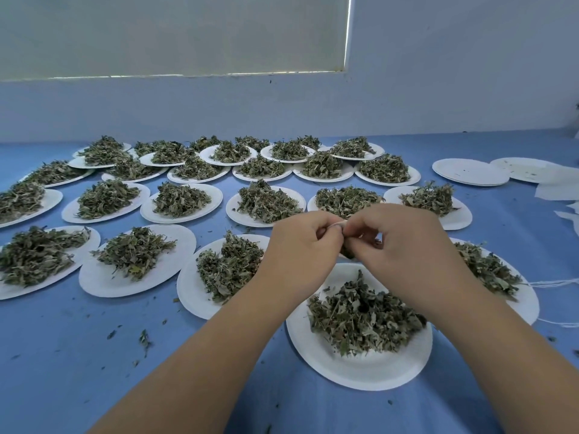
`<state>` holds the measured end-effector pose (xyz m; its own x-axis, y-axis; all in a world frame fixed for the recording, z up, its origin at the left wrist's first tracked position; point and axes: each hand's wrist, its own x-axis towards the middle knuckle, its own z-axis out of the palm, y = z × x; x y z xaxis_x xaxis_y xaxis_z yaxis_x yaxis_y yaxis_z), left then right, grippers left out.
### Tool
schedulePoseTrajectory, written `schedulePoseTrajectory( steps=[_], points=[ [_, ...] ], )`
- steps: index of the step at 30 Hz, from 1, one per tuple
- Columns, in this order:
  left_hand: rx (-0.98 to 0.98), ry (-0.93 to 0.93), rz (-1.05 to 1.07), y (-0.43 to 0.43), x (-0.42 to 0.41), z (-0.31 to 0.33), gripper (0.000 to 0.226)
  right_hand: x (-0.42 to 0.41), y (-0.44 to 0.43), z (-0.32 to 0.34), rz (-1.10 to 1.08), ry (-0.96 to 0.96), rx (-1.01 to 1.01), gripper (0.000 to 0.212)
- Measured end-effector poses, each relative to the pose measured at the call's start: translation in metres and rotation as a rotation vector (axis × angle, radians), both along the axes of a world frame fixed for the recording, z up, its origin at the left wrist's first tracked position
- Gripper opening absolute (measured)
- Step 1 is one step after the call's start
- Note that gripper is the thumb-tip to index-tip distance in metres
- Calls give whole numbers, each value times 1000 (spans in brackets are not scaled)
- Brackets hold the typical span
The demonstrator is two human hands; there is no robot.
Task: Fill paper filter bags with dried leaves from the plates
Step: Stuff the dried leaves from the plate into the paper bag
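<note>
Paper plates [94, 283] heaped with dried leaves [134, 252] cover the blue table [62, 355] from nine o'clock round to one o'clock of the hands. At the centre the left hand [300, 245] has its fingers curled, pinching a sliver of white that I take for the mouth of a filter bag [337, 225]. The rest of the bag is hidden. The right hand [404, 245] meets it fingertip to fingertip, likewise curled and pinching the same edge. At six o'clock, under both hands, lies the nearest plate [360, 371].

The bag is likely thin, limp and easily torn, so it is best held by its rim with a light pinch. The leaves are probably featherlight and brittle and would crumble and scatter if squeezed.

At two o'clock sit empty plates [470, 172] and flat white papers [554, 191], and at three o'clock lie white threads [557, 281].
</note>
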<state>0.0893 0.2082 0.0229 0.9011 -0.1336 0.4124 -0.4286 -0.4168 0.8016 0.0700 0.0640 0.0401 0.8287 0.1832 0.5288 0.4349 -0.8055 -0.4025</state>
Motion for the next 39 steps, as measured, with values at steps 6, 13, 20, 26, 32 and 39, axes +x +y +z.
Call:
schedulePoseTrajectory(
  steps=[6, 13, 20, 26, 32, 39],
  points=[
    [-10, 9, 10, 3, 0, 2, 25, 0, -6, 3, 73, 9, 134, 6],
    [-11, 26, 102, 6, 3, -1, 24, 2, -23, 5, 54, 323, 242, 51],
    [4, 13, 99, 3, 2, -1, 23, 1, -20, 4, 139, 5, 106, 20],
    [-15, -20, 31, 1, 0, -1, 22, 8, -11, -5, 64, -17, -31, 19],
    [25, -56, -3, -3, -3, -2, 30, 11, -1, -8, -47, -44, -57, 14],
    [-15, -18, 106, 5, 4, -1, 24, 1, -17, 0, 52, 101, 281, 22]
  ],
)
